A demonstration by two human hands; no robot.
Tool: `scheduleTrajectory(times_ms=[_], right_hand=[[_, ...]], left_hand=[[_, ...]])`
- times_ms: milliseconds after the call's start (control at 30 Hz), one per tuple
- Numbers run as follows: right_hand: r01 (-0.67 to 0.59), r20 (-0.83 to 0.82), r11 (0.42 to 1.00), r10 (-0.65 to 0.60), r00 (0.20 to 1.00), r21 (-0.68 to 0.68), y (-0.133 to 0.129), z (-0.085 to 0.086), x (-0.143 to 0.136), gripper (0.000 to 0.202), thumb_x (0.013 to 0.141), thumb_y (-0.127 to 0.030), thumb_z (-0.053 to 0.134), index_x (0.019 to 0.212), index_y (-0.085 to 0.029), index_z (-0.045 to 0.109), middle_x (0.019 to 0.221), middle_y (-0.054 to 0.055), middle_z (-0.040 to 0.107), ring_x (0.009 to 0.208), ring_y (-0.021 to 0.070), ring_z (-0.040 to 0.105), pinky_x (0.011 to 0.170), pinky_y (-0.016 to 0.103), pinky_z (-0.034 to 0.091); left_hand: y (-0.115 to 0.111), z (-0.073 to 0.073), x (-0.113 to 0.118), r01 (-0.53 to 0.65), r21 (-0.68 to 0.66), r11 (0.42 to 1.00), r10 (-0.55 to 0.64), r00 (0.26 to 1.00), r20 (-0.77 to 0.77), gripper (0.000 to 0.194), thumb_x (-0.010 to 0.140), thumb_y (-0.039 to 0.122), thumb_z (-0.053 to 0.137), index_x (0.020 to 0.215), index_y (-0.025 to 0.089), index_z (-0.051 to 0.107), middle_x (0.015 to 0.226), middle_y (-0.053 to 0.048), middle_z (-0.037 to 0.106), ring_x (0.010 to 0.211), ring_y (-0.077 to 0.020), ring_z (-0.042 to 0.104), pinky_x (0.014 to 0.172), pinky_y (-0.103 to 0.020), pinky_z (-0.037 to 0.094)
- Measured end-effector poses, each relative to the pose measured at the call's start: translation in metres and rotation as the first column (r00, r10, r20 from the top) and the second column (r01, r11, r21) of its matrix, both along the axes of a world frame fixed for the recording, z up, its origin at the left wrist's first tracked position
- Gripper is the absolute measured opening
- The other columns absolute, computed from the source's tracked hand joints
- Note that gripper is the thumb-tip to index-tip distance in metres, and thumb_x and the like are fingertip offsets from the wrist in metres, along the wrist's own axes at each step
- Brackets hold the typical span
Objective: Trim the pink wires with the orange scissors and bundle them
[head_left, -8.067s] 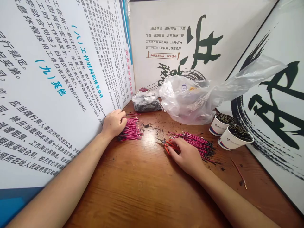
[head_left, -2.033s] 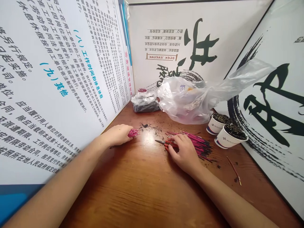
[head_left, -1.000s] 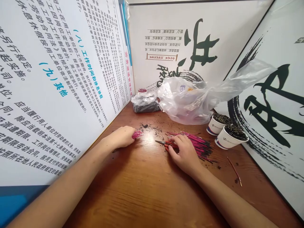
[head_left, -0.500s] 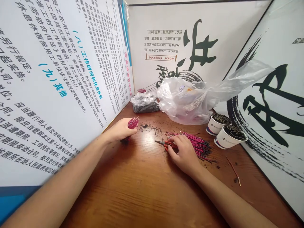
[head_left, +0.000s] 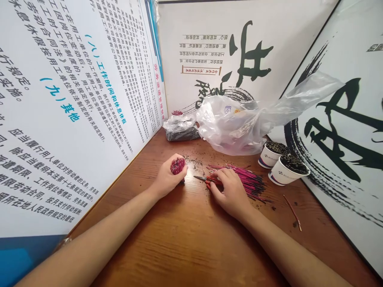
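Observation:
My left hand [head_left: 169, 175] is wrapped around a bundle of thin magenta strands [head_left: 177, 166], their tips facing up towards me; a dark lower end shows beneath the fist. Whether they are wires or sticks is not clear. My right hand [head_left: 230, 191] is closed on the orange-red handles of small scissors [head_left: 203, 178], whose blades point left towards the left fist without touching it. Beside and partly behind the right hand lies a loose pile of magenta strands with black ends [head_left: 251, 181].
Two white paper cups [head_left: 287, 172] packed with dark, pale-tipped strands stand at right. A single reddish strand [head_left: 292, 212] lies nearer. Behind are a clear plastic bag [head_left: 233, 127] and a dark plastic-wrapped pack [head_left: 182, 131]. Black crumbs dot the wooden table [head_left: 161, 243]; printed boards wall it in.
My left hand has moved right and nearer with the bundle, tilting its tips towards me. The right hand stays by the pile with the scissors.

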State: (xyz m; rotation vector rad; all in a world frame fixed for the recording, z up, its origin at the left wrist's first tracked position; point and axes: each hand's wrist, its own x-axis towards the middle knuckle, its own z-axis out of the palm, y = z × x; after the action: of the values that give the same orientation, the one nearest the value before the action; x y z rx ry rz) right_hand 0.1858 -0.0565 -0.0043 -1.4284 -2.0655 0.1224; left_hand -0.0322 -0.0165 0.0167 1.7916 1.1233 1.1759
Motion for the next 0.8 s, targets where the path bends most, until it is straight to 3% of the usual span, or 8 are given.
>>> scheduleTrajectory(times_ms=[267, 367, 467, 533, 633, 800], right_hand=[[0.001, 0.016, 1.000, -0.001, 1.000, 0.004, -0.001, 0.001, -0.001, 0.009, 0.088, -0.026, 0.057, 0.093, -0.021, 0.063, 0.096, 0.008, 0.065, 0.094, 0.0259, 0.056, 0.083, 0.039, 0.043], [0.004, 0.015, 1.000, -0.004, 1.000, 0.003, -0.001, 0.002, -0.001, 0.008, 0.088, -0.025, 0.057, 0.092, -0.021, 0.062, 0.095, 0.008, 0.065, 0.094, 0.0259, 0.056, 0.083, 0.039, 0.043], [-0.004, -0.003, 1.000, 0.004, 1.000, 0.022, -0.001, 0.003, -0.002, 0.008, 0.087, -0.024, 0.056, 0.091, -0.021, 0.061, 0.095, 0.008, 0.066, 0.094, 0.0258, 0.057, 0.082, 0.040, 0.044], [-0.010, -0.058, 0.998, 0.013, 0.998, 0.060, -0.003, 0.003, -0.004, 0.015, 0.086, -0.024, 0.055, 0.101, -0.021, 0.059, 0.099, 0.009, 0.066, 0.095, 0.0258, 0.059, 0.084, 0.041, 0.046], [-0.042, -0.144, 0.986, 0.066, 0.987, 0.162, -0.011, 0.004, -0.007, 0.038, 0.086, -0.024, 0.054, 0.123, -0.021, 0.050, 0.114, 0.011, 0.063, 0.104, 0.0268, 0.060, 0.091, 0.043, 0.048], [-0.182, -0.138, 0.948, 0.224, 0.965, 0.261, -0.025, 0.011, -0.017, 0.059, 0.086, -0.020, 0.054, 0.141, -0.024, 0.034, 0.135, 0.013, 0.052, 0.128, 0.0287, 0.049, 0.106, 0.048, 0.042]], left_hand=[[0.003, 0.003, -0.003, 0.107, -0.073, 0.992, -0.108, 0.994, -0.020, 0.022, 0.078, 0.036, 0.063, 0.078, 0.017, 0.052, 0.068, 0.003, 0.051, 0.061, -0.0097, 0.046, 0.062, -0.023, 0.040], [0.001, 0.003, 0.002, 0.011, -0.053, 0.999, -0.010, 1.000, 0.014, 0.023, 0.079, 0.035, 0.062, 0.071, 0.017, 0.051, 0.064, 0.003, 0.048, 0.059, -0.0093, 0.044, 0.060, -0.023, 0.039], [-0.003, 0.003, 0.010, -0.073, -0.056, 0.996, 0.081, 0.986, 0.146, 0.023, 0.081, 0.037, 0.060, 0.073, 0.017, 0.052, 0.065, 0.002, 0.052, 0.060, -0.0110, 0.049, 0.062, -0.024, 0.043], [-0.006, 0.002, 0.016, -0.053, -0.082, 0.995, 0.069, 0.976, 0.205, 0.023, 0.082, 0.038, 0.060, 0.074, 0.017, 0.053, 0.067, 0.001, 0.055, 0.062, -0.0119, 0.052, 0.063, -0.024, 0.045], [-0.011, -0.001, 0.023, 0.030, -0.106, 0.994, -0.011, 0.985, 0.172, 0.023, 0.079, 0.037, 0.063, 0.073, 0.017, 0.052, 0.066, 0.002, 0.053, 0.060, -0.0110, 0.050, 0.061, -0.023, 0.043], [-0.015, -0.006, 0.026, 0.164, -0.043, 0.986, -0.159, 0.981, 0.110, 0.023, 0.080, 0.035, 0.064, 0.072, 0.017, 0.051, 0.068, 0.001, 0.051, 0.064, -0.0110, 0.047, 0.065, -0.024, 0.043]])
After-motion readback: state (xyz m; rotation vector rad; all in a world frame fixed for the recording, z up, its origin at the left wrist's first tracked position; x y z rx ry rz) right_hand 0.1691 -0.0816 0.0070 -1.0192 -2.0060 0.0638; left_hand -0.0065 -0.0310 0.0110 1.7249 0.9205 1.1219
